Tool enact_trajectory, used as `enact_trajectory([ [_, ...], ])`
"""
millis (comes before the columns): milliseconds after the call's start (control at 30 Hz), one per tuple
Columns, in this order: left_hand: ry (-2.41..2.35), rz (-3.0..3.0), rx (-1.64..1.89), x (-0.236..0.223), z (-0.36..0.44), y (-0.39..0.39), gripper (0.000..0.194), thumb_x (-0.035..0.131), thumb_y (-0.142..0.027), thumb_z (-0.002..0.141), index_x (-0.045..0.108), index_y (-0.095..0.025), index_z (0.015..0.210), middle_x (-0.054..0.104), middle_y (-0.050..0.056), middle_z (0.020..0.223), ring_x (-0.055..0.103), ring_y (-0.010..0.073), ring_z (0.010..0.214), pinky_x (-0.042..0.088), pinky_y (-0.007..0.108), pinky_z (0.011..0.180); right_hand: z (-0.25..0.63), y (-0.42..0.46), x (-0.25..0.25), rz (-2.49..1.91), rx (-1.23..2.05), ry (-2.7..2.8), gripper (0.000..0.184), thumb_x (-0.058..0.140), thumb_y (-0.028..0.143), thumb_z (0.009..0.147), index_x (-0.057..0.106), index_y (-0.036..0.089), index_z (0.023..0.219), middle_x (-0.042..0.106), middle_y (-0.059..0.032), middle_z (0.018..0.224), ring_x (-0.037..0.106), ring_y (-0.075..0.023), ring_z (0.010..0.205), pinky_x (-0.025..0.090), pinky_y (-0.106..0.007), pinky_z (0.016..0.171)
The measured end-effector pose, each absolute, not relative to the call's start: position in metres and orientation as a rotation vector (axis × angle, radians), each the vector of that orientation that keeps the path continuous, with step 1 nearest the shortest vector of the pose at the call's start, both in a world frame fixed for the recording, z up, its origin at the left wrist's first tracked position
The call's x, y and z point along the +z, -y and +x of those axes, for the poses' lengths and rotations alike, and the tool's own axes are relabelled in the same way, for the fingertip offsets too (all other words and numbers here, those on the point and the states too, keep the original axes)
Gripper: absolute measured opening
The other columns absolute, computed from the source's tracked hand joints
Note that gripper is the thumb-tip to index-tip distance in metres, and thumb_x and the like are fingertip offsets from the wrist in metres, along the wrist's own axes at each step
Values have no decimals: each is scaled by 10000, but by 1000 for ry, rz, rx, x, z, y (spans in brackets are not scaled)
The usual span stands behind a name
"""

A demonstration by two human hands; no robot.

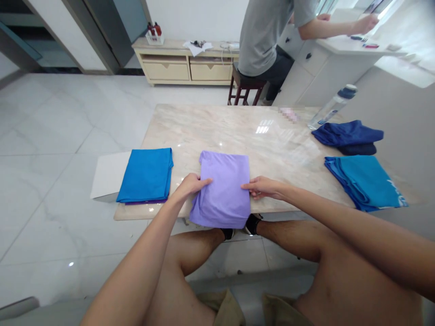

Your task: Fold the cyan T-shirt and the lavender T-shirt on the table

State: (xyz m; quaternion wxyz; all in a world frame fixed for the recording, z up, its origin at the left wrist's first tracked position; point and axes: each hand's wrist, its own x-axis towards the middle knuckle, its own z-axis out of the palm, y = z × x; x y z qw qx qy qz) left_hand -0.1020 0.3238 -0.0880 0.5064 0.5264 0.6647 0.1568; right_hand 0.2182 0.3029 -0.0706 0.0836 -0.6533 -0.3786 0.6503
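A folded lavender garment point(224, 190) lies flat on the marble-look table in front of me, its near edge hanging slightly past the table's front edge. My left hand point(193, 184) grips its left side, thumb on top and fingers partly hidden underneath. On the opposite side, my right hand point(263, 186) pinches the right edge between thumb and fingers. To the left sits a folded blue garment point(146, 174), with a thin purple layer showing below it. A folded teal-blue garment point(369, 179) with white print rests at the far right.
The table point(204, 120) also bears a crumpled navy cloth point(350, 134) and a tilted-looking clear bottle point(333, 106) at the right. A white box point(110, 176) adjoins the left end. Beyond, a person point(268, 38) sits on a dark stool point(246, 81) near a low cabinet point(166, 68).
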Motion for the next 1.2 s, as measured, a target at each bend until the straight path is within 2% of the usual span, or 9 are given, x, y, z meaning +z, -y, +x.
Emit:
enact_trajectory([
  [67,-1597,1273,344,-80,-97,-322,324,905,-465,690,767,-173,687,774,51,732,727,274,812,451,284,632,221,-301,-67,-1954,1901,1224,327,974,349,823,736,132,771,619,2,621,546,-96,581,544,-194,565],
  [200,-1490,1239,459,-56,-89,-320,277,886,-408,715,821,-145,773,798,48,792,715,235,819,494,283,714,234,-304,-42,-1897,1697,1403,294,1001,355,760,826,131,837,740,-56,817,639,-153,789,570,-214,648],
  [433,-1529,1381,1113,8,-76,-318,394,820,-503,838,861,-147,1001,826,44,919,727,222,890,548,297,800,258,-318,21,-1699,925,1583,425,858,572,907,795,160,822,713,-40,806,645,-180,834,535,-269,774],
  [600,-1638,1544,1521,40,-58,-316,353,845,-499,840,809,-175,974,803,65,1089,742,221,1046,574,293,879,263,-320,46,-1347,365,1549,394,810,574,948,743,208,822,728,-60,986,687,-219,981,572,-374,964],
  [700,-1501,1594,1654,49,-48,-314,305,823,-478,873,742,-188,925,782,78,1214,730,211,1144,580,286,927,266,-317,56,-1162,209,1522,384,808,548,959,698,224,785,742,-65,1056,700,-236,1046,562,-421,1033],
  [800,-1426,1573,1652,53,-42,-311,320,807,-479,893,657,-198,863,774,38,985,729,166,925,578,258,822,269,-312,59,-1138,244,1477,401,777,529,990,672,219,758,751,-50,942,711,-216,944,573,-383,961],
  [900,-1530,1558,1588,50,-38,-311,342,817,-483,880,618,-208,834,695,-20,776,650,128,723,519,223,681,274,-314,49,-1270,332,1411,445,793,543,974,647,206,723,680,-15,740,653,-174,755,545,-305,763],
  [1033,-1691,1661,1216,31,-41,-320,253,792,-410,897,672,-192,853,752,17,824,691,158,771,522,246,727,281,-327,15,-1561,649,1299,373,829,469,966,642,185,812,704,-11,718,650,-140,667,490,-240,637],
  [1200,-2001,1775,521,3,-63,-328,164,715,-323,947,769,-196,1035,833,88,1045,755,231,961,523,304,834,293,-331,-24,-2057,1211,1260,272,845,347,990,696,139,898,808,-118,837,737,-160,707,502,-215,606],
])
